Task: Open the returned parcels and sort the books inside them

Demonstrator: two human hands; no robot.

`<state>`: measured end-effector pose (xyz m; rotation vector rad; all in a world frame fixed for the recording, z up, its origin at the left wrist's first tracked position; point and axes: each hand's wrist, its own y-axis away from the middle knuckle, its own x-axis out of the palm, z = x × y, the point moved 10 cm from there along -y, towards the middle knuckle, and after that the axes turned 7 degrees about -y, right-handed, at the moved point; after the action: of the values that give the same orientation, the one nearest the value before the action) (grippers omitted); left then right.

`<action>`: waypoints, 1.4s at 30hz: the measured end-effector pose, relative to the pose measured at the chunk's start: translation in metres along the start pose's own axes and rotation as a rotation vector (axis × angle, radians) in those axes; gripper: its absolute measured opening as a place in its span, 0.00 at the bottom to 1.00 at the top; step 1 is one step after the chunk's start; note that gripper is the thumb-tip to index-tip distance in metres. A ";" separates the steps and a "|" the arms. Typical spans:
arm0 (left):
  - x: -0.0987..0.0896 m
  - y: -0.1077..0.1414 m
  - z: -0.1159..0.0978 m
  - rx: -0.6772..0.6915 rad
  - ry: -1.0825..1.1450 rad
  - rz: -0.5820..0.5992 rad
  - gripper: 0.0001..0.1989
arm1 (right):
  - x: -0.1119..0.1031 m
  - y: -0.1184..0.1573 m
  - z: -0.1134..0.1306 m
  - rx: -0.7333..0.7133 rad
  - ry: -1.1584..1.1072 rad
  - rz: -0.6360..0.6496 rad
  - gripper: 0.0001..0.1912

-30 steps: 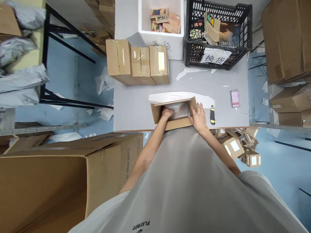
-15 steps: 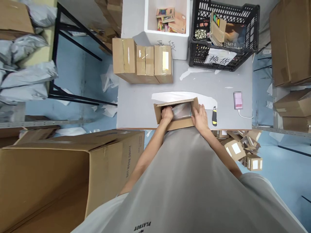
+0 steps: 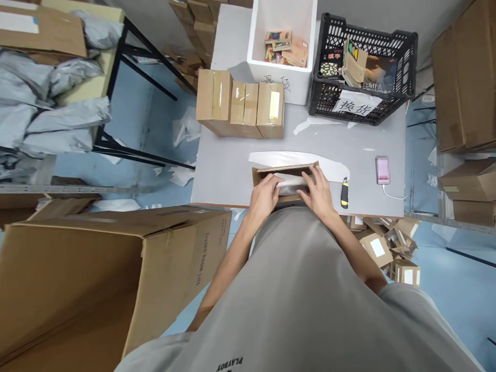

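Note:
An open cardboard box (image 3: 267,169) sits at the front edge of the table, close against the grey shirt. A pale packet (image 3: 290,180), apparently in clear plastic, shows in its opening; what is inside the wrap I cannot make out. My left hand (image 3: 263,197) has its fingers closed on the packet's left end. At the other end my right hand (image 3: 321,192) grips it between thumb and fingers, over the box's right side. Just right of that hand lies a yellow and black utility knife (image 3: 344,193). Behind the box is a strip of white paper (image 3: 333,167).
Several taped cartons (image 3: 239,111) stand at the table's back left. Behind them are a white foam box (image 3: 289,88) and a black crate (image 3: 315,103), both holding books. A phone (image 3: 382,169) with a cable lies right. A large open carton (image 3: 174,289) stands on the left.
My left hand has come up from inside the box to the packet's left end. My right hand has shifted from the box's side onto the packet, which now sits higher in the opening.

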<state>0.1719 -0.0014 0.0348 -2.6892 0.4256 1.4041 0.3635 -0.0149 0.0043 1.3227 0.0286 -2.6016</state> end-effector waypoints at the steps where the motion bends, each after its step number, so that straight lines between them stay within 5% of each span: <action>1: -0.007 0.002 -0.010 0.046 0.023 -0.008 0.16 | 0.000 -0.005 0.010 -0.043 -0.018 0.030 0.31; 5: -0.036 0.005 -0.034 0.165 0.142 -0.129 0.18 | -0.003 -0.025 0.031 -0.139 -0.206 0.064 0.21; 7: -0.051 0.008 -0.026 0.131 0.192 -0.271 0.23 | -0.015 -0.033 0.027 -0.108 -0.380 -0.042 0.14; 9: -0.057 0.011 -0.005 0.034 0.218 -0.395 0.36 | -0.027 -0.036 0.013 0.003 -0.571 -0.166 0.18; 13: -0.039 0.019 0.044 -0.242 0.386 -0.455 0.52 | -0.037 -0.030 -0.006 0.205 -0.833 -0.273 0.31; 17: -0.011 0.017 0.055 -0.328 0.707 -0.359 0.39 | -0.044 -0.025 -0.008 0.251 -0.889 -0.314 0.33; 24: 0.001 0.008 0.045 -0.351 0.780 -0.275 0.25 | -0.036 -0.021 -0.018 0.303 -0.872 -0.350 0.32; 29: -0.022 0.012 0.018 -0.254 0.603 -0.363 0.15 | -0.030 -0.018 -0.024 0.339 -0.856 -0.366 0.29; 35: -0.017 0.005 -0.053 0.102 0.424 -0.274 0.15 | -0.011 -0.025 -0.014 0.319 -1.021 -0.339 0.27; 42: 0.003 -0.004 -0.068 0.191 0.242 -0.226 0.20 | 0.013 -0.023 0.008 0.348 -1.416 -0.222 0.30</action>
<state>0.2281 -0.0111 0.0714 -2.6573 0.2457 0.9343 0.3450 0.0041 -0.0037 -0.7309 -0.5253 -3.1612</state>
